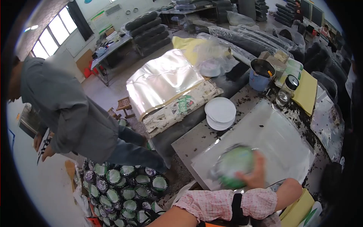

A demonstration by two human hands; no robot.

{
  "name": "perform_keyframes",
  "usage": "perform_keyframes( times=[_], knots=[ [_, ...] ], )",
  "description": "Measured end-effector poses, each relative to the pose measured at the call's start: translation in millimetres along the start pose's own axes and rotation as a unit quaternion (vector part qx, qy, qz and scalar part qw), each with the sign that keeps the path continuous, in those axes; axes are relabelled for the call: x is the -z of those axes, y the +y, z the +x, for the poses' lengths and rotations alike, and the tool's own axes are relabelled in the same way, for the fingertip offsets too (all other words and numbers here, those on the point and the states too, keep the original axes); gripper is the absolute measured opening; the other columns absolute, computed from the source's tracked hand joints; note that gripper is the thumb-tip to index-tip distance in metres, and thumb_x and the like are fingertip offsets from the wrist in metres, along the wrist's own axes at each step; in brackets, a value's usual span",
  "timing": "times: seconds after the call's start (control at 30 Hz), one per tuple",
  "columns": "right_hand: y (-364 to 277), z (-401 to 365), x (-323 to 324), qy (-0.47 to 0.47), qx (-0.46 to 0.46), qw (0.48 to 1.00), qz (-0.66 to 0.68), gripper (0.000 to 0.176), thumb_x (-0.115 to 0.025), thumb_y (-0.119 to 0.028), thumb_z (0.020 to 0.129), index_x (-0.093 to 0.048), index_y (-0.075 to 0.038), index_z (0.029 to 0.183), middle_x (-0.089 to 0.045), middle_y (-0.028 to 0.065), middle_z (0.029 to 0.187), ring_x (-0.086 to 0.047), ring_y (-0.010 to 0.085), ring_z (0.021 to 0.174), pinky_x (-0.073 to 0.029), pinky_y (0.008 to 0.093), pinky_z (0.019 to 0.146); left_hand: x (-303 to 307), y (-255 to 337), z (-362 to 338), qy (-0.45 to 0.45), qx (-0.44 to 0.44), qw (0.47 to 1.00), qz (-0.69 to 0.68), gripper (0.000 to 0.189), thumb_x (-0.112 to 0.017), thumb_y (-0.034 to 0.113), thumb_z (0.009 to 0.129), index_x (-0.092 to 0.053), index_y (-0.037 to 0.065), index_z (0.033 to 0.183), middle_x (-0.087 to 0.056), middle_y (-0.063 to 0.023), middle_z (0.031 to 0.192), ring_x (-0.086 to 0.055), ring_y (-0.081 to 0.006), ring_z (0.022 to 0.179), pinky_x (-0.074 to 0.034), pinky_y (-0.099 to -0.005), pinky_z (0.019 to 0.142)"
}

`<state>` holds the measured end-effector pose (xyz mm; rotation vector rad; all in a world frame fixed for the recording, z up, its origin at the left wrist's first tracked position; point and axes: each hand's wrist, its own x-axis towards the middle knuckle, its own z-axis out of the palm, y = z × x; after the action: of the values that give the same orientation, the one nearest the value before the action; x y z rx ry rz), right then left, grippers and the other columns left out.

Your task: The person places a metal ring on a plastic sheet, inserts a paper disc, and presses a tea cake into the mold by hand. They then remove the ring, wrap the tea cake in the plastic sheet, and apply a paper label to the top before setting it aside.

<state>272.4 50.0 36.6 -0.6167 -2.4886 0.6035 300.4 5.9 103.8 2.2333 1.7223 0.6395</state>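
A round green and white wrapped package (235, 166), blurred by motion, lies over a clear plastic sheet on the grey work board (193, 145). My right hand (255, 172) grips its right side, with the thumb on top and the fingers around the edge. A pink patterned sleeve covers part of one of my forearms. My left hand cannot be made out; the crossing forearms at the bottom hide that area. Behind the package, white round discs (220, 113) lie stacked at the board's far edge.
A blue bucket (260, 77) and a glass jar (286, 90) stand at the back right, near yellow sheets (304, 92). Silvery film (162, 81) covers the table ahead. A co-worker (79, 109) stands at left, beside many piled round packages (128, 193).
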Motion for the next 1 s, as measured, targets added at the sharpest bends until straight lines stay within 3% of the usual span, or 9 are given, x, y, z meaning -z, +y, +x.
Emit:
perform_keyframes(
  times=[0.17,0.4,0.43,0.53,0.63,0.67,0.73,0.9,1.0],
  knots=[
    [-45.3,-18.1,2.2,-0.218,0.142,0.965,0.02,0.077,-0.079,-0.036,0.075,-0.05,-0.005,0.14,-0.053,0.0224,0.133,-0.054,0.039,0.12,-0.044,0.0436,0.101,-39.7,-54.3,-45.6,-0.017,0.035,0.999,-0.009,0.024,-0.069,0.021,0.079,-0.068,0.001,0.094,-0.067,-0.0137,0.09,-0.065,-0.0263,0.087,-0.051,-0.039,0.08],
    [10.8,-46.9,81.8,-0.372,-0.008,0.928,0.029,0.056,-0.073,-0.03,0.086,-0.057,-0.007,0.135,-0.059,0.0213,0.125,-0.057,0.0374,0.116,-0.047,0.0446,0.097,-102.1,-167.0,-26.3,0.085,0.168,0.97,-0.155,0.024,-0.067,0.023,0.082,-0.066,0.001,0.092,-0.066,-0.0137,0.086,-0.063,-0.0265,0.083,-0.05,-0.0373,0.076],
    [15.7,-50.2,93.8,-0.37,-0.074,0.926,0.0,0.051,-0.068,-0.028,0.09,-0.057,-0.008,0.136,-0.068,0.0195,0.114,-0.064,0.0393,0.105,-0.052,0.0454,0.089,-98.3,-181.3,-29.4,0.112,0.182,0.95,-0.227,0.024,-0.067,0.023,0.083,-0.065,0.001,0.092,-0.066,-0.0137,0.086,-0.063,-0.0266,0.082,-0.049,-0.0371,0.076],
    [41.6,-95.9,106.6,-0.146,-0.008,0.988,-0.045,0.071,-0.074,-0.038,0.085,-0.049,-0.006,0.144,-0.048,0.0246,0.143,-0.044,0.0441,0.132,-0.039,0.0498,0.107,-9.5,-175.8,-69.9,0.111,0.157,0.872,-0.45,0.02,-0.067,0.012,0.077,-0.066,0.0,0.093,-0.065,-0.0158,0.085,-0.061,-0.0305,0.08,-0.049,-0.0406,0.075],
    [35.5,-137.1,117.5,-0.067,-0.032,0.997,-0.006,0.089,-0.081,-0.045,0.077,-0.044,-0.006,0.148,-0.036,0.0255,0.153,-0.032,0.0467,0.14,-0.03,0.054,0.114,45.3,-231.8,-131.4,0.023,0.025,0.98,-0.196,0.005,-0.071,0.013,0.071,-0.07,0.008,0.07,-0.064,-0.0126,0.084,-0.062,-0.0311,0.085,-0.049,-0.0414,0.077],
    [29.6,-150.8,112.0,-0.054,-0.055,0.997,0.03,0.094,-0.082,-0.047,0.074,-0.042,-0.006,0.149,-0.035,0.0255,0.154,-0.031,0.0471,0.141,-0.029,0.0553,0.114,67.6,-237.5,-149.4,-0.125,0.021,0.98,-0.151,0.009,-0.075,0.014,0.067,-0.068,0.011,0.062,-0.062,-0.0099,0.082,-0.06,-0.0304,0.092,-0.048,-0.0402,0.079],
    [30.1,-189.0,92.3,-0.104,-0.129,0.986,0.034,0.109,-0.087,-0.048,0.066,-0.035,-0.008,0.153,-0.034,0.0272,0.153,-0.028,0.0476,0.142,-0.027,0.0561,0.116,79.2,-240.3,-183.0,-0.259,-0.063,0.96,-0.084,0.024,-0.084,0.018,0.055,-0.07,0.017,0.075,-0.062,-0.0051,0.09,-0.056,-0.0294,0.099,-0.046,-0.0432,0.082],
    [-5.0,-176.2,57.6,-0.035,-0.21,0.975,0.066,0.085,-0.093,-0.035,0.061,-0.059,-0.012,0.135,-0.027,0.0322,0.154,-0.031,0.0505,0.14,-0.035,0.0516,0.113,70.2,-250.0,-207.7,-0.199,-0.149,0.959,-0.138,0.018,-0.083,0.03,0.069,-0.069,0.022,0.077,-0.061,0.0002,0.09,-0.058,-0.0247,0.094,-0.046,-0.0388,0.079],
    [-13.3,-170.6,54.7,0.04,-0.201,0.975,0.089,0.061,-0.092,-0.029,0.062,-0.067,-0.011,0.115,-0.023,0.037,0.153,-0.034,0.0529,0.139,-0.04,0.0496,0.11,95.7,-243.1,-199.2,-0.319,-0.084,0.93,-0.161,0.013,-0.078,0.027,0.079,-0.073,0.015,0.082,-0.067,-0.0076,0.094,-0.059,-0.0308,0.1,-0.045,-0.0449,0.093]
  ],
)
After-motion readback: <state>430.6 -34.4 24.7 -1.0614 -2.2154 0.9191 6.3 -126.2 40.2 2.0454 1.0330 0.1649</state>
